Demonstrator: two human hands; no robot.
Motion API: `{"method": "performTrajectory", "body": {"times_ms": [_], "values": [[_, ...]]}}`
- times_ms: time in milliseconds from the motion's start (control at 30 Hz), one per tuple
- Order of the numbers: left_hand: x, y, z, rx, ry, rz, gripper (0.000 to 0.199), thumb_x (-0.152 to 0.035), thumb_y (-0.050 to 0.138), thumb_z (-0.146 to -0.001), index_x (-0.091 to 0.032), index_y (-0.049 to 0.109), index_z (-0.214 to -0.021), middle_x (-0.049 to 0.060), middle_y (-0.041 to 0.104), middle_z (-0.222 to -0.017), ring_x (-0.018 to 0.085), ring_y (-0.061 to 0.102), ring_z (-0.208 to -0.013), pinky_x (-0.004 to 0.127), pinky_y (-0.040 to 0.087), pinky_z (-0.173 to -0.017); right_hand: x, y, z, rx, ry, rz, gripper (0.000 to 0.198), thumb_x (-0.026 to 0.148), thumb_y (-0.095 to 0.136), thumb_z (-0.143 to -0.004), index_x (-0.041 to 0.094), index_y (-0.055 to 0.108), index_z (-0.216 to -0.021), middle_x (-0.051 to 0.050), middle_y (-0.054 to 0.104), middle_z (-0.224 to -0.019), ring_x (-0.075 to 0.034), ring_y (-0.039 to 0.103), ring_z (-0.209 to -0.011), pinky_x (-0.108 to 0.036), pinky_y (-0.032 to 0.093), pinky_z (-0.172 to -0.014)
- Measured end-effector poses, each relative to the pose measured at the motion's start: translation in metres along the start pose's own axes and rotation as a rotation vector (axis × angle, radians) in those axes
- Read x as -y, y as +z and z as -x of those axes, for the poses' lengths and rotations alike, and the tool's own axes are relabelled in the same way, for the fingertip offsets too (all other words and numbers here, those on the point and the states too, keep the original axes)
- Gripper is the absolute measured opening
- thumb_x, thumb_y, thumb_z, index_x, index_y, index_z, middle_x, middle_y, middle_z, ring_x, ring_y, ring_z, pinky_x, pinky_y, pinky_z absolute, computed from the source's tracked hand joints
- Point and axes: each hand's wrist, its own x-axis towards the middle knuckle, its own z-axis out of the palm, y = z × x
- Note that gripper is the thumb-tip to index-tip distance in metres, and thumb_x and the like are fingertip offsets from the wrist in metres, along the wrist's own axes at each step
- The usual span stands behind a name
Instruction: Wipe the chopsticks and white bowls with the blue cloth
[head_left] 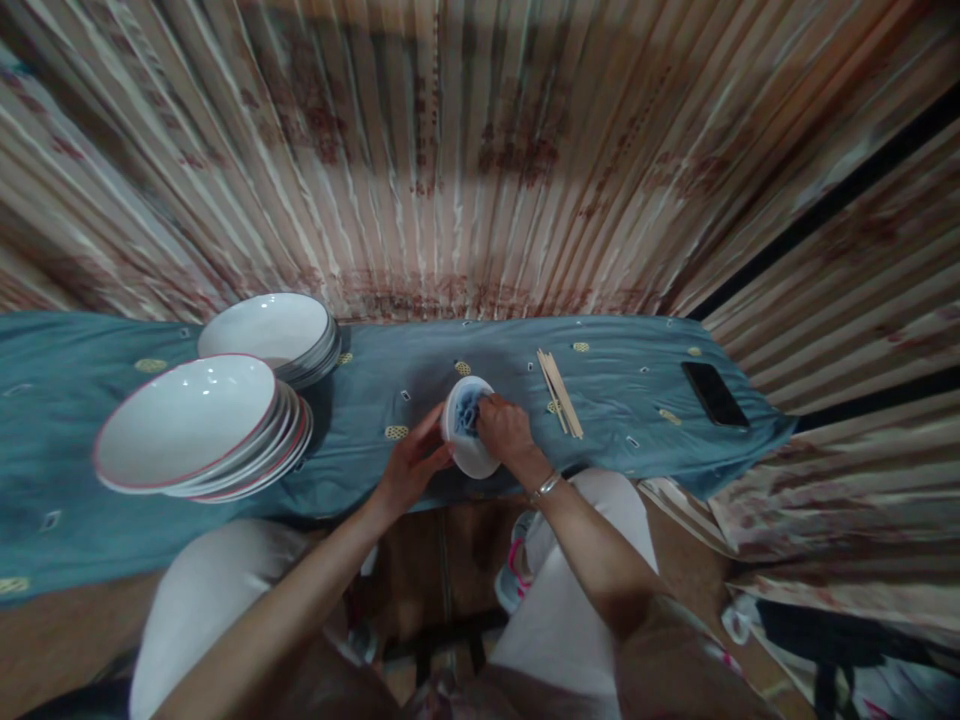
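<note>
A small white bowl (pixel 475 458) is tilted at the front edge of the cloth-covered table, in front of my knees. Its inside looks dark blue, but blur hides whether that is a pattern or contents. My left hand (pixel 415 458) grips the bowl's left side, fingers behind and thumb in front. The fingers of my right hand (pixel 507 430) are bent together at the bowl's mouth, reaching over its right rim. What they pinch, if anything, is hidden. Several chopsticks (pixel 560 392) of pale wood lie together to the right of the bowl.
Two stacks of white dishes stand on the left, a red-rimmed stack (pixel 191 420) nearer me and a dark-rimmed stack (pixel 266 328) behind. A black phone (pixel 714 394) lies at the right end of the blue tablecloth (pixel 375 365). Pleated curtains (pixel 480 150) hang behind the table and along the right.
</note>
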Motion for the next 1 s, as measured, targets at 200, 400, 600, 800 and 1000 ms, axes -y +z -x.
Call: {"method": "performTrajectory", "body": {"times_ms": [200,400,600,800,1000], "values": [[0.000,0.000,-0.001,-0.026,-0.031,-0.015,0.083,-0.045,0.075,-0.069,-0.026,0.043,-0.144,0.010,0.063,-0.131,0.033,0.059,-0.117,0.046,0.054,-0.089,0.001,-0.003,0.012,0.084,-0.073,0.003,0.027,0.014,0.041,-0.093,0.013,0.063,-0.109,-0.016,0.067,-0.112,-0.022,0.065,-0.100,-0.029,0.048,-0.083],[-0.003,0.001,0.000,-0.031,-0.031,-0.021,0.087,-0.048,0.076,-0.068,-0.025,0.041,-0.144,0.010,0.063,-0.130,0.034,0.058,-0.117,0.045,0.055,-0.088,-0.005,-0.002,0.018,0.153,-0.209,-0.168,0.023,0.021,0.050,-0.090,0.015,0.067,-0.104,-0.011,0.070,-0.107,-0.021,0.065,-0.098,-0.027,0.044,-0.081],[-0.001,0.000,-0.002,-0.025,-0.030,-0.005,0.086,-0.047,0.075,-0.069,-0.025,0.040,-0.145,0.010,0.064,-0.128,0.033,0.061,-0.114,0.047,0.055,-0.089,-0.021,0.007,0.012,0.261,-0.320,-0.643,0.017,0.024,0.059,-0.081,0.014,0.073,-0.081,0.000,0.069,-0.073,-0.014,0.060,-0.068,-0.022,0.039,-0.060],[-0.001,-0.001,-0.002,-0.049,-0.041,-0.008,0.088,-0.048,0.074,-0.070,-0.027,0.037,-0.146,0.008,0.064,-0.128,0.032,0.062,-0.111,0.048,0.055,-0.089,-0.032,0.005,0.014,0.541,-0.259,-1.216,0.027,0.038,0.070,-0.069,0.012,0.073,-0.078,0.003,0.065,-0.065,-0.009,0.052,-0.058,-0.021,0.041,-0.058],[0.006,-0.006,-0.005,-0.119,-0.021,-0.089,0.089,-0.052,0.063,-0.080,-0.029,0.017,-0.153,0.012,0.053,-0.142,0.033,0.057,-0.121,0.052,0.051,-0.095,-0.043,-0.002,0.022,0.476,-0.084,-1.583,0.032,0.042,0.082,-0.053,0.015,0.068,-0.065,0.002,0.065,-0.058,-0.010,0.055,-0.053,-0.022,0.046,-0.055]]}}
